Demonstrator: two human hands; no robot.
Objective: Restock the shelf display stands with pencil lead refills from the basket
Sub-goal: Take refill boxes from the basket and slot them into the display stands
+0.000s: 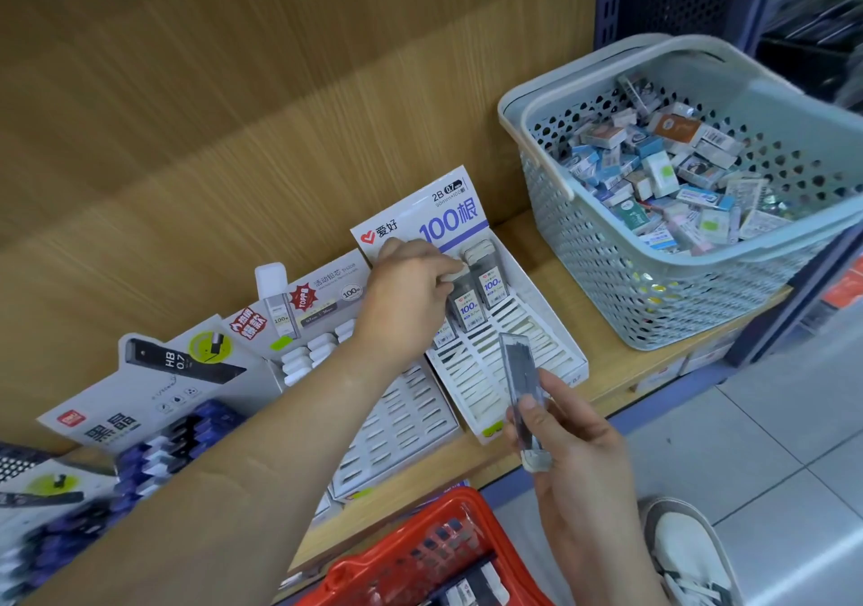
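Left hand (411, 297) fingers (450, 274) pinched, probably, the cap of a seated refill (467, 306) in the white stand (555, 348) back row; grip partly hidden. Right hand (574, 442) fingers (530, 407) pinched a spare refill (519, 372) just in front of the stand, long axis aimed at its empty slots, nearer than the left; clear case, dark leads

Your shelf (607, 372) at mid-frame is matt wood-grain board, and the back panel (233, 92) above it looks the same. The stand (467, 372) at centre is white card with a glossy printed header. The racked case (467, 299) your left hand (411, 297) pinches and the case (520, 381) in your right hand (574, 447) are clear, smooth plastic with white caps. The grey basket (583, 241) at upper right and the red basket (411, 535) at the bottom are perforated plastic. The floor (747, 442) tiles at lower right shine.
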